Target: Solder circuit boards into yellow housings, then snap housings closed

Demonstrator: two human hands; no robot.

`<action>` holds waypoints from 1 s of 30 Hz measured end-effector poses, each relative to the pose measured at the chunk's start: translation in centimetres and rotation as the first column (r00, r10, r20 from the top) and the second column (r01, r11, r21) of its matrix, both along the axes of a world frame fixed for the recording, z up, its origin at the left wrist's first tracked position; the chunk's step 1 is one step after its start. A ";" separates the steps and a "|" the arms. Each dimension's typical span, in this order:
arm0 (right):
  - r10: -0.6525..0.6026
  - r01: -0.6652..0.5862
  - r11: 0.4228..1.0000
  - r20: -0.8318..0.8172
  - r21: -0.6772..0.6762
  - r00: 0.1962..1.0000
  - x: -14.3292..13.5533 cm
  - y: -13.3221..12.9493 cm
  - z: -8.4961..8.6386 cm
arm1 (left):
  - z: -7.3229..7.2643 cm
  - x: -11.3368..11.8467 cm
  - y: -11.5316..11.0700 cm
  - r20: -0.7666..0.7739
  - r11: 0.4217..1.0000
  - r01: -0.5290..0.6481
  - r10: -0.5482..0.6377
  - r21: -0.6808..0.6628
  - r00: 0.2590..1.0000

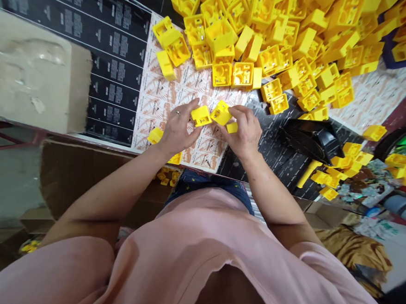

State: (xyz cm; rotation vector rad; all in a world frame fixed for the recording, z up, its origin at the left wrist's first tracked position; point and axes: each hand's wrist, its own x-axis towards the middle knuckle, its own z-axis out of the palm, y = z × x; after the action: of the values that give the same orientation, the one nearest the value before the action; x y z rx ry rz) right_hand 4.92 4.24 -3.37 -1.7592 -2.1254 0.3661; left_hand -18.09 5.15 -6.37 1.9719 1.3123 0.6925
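My left hand (179, 130), with a ring on one finger, grips a small yellow plastic piece (201, 116) between fingers and thumb. Just to its right, my right hand (243, 129) pinches another yellow piece (221, 112), which is tilted. The two pieces are close together over the patterned sheet; whether they touch is hard to tell. A further yellow bit (232, 127) shows by my right palm. Beside my left wrist lies a loose yellow part (155, 135), and one more (175, 159) sits below it at the table's edge.
A big heap of yellow plastic housings (265, 8) covers the back right. A black curved object (311, 139) stands right of my right hand, near more yellow parts (351, 160). A worn pale block (33, 66) is at the left. An open cardboard box (62, 175) sits below the table edge.
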 end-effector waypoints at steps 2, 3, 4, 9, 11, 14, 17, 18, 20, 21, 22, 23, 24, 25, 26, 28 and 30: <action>-0.025 0.023 1.000 -0.131 -0.018 0.991 -0.1 -0.1 -0.1 | 0.0 0.1 -0.1 -0.002 1.000 -0.007 0.007 -0.001 1.000; -0.066 0.056 0.997 -0.227 -0.050 0.972 -0.1 -0.1 -0.1 | 0.1 0.1 -0.1 -0.002 1.000 -0.008 0.008 -0.001 1.000; -0.126 0.094 0.990 -0.337 -0.108 0.933 0.1 -0.1 0.0 | 0.1 0.1 -0.1 0.002 1.000 -0.007 0.007 0.000 1.000; -0.490 -0.232 0.765 -0.776 -0.601 0.396 2.6 -0.5 0.8 | 0.7 0.2 -0.2 0.033 1.000 -0.005 0.006 -0.013 0.999; -0.593 -0.450 0.643 -0.775 -0.620 0.219 3.7 -0.6 1.0 | 1.0 0.2 -0.3 0.031 0.999 -0.018 0.019 -0.036 0.999; -0.674 -0.470 0.603 -0.727 -0.645 0.132 4.2 -0.7 0.8 | 1.5 0.4 -0.3 -0.003 0.999 -0.024 0.024 -0.043 1.000; -0.708 -0.363 0.628 -0.699 -0.689 0.101 3.7 -0.7 0.5 | 1.6 0.7 -0.4 -0.085 1.000 -0.001 -0.001 -0.021 0.996; -0.712 -0.343 0.634 -0.696 -0.693 0.091 3.5 -0.7 0.5 | 1.7 0.7 -0.4 -0.115 1.000 0.011 -0.013 -0.017 0.993; -0.711 -0.340 0.641 -0.699 -0.689 0.075 3.4 -0.8 0.7 | 1.7 0.9 -0.4 -0.162 0.999 0.032 -0.035 -0.016 0.986; -0.710 -0.347 0.642 -0.701 -0.684 0.069 3.4 -0.8 0.8 | 1.8 0.9 -0.4 -0.179 0.999 0.041 -0.043 -0.017 0.983; -0.709 -0.355 0.642 -0.703 -0.679 0.062 3.4 -0.9 0.9 | 1.8 1.0 -0.5 -0.192 0.999 0.046 -0.048 -0.016 0.980; -0.709 -0.361 0.642 -0.703 -0.676 0.057 3.5 -1.0 0.9 | 1.9 1.1 -0.5 -0.202 0.999 0.049 -0.051 -0.014 0.978; -0.712 -0.360 0.640 -0.700 -0.679 0.056 3.6 -1.0 0.8 | 1.9 1.1 -0.6 -0.212 0.999 0.050 -0.051 -0.008 0.976; -0.719 -0.349 0.633 -0.692 -0.691 0.065 3.7 -1.0 0.7 | 1.9 1.2 -0.6 -0.224 0.999 0.051 -0.049 0.003 0.973; -0.730 -0.326 0.622 -0.677 -0.712 0.086 3.7 -1.0 0.5 | 1.8 1.2 -0.7 -0.238 0.998 0.053 -0.047 0.019 0.970; -0.754 -0.256 0.592 -0.637 -0.764 0.161 3.3 -0.8 -0.1 | 1.7 1.1 -0.7 -0.265 0.996 0.063 -0.046 0.058 0.963; -0.765 -0.210 0.558 -0.596 -0.803 0.245 2.3 -0.6 -0.6 | 1.6 0.9 -0.6 -0.259 0.990 0.088 -0.057 0.110 0.964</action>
State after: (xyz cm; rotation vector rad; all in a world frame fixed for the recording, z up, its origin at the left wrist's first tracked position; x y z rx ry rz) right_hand 7.24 3.68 -3.96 -1.5034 -0.5633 1.9088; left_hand -17.14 4.53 -4.75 2.2562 1.3654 0.5045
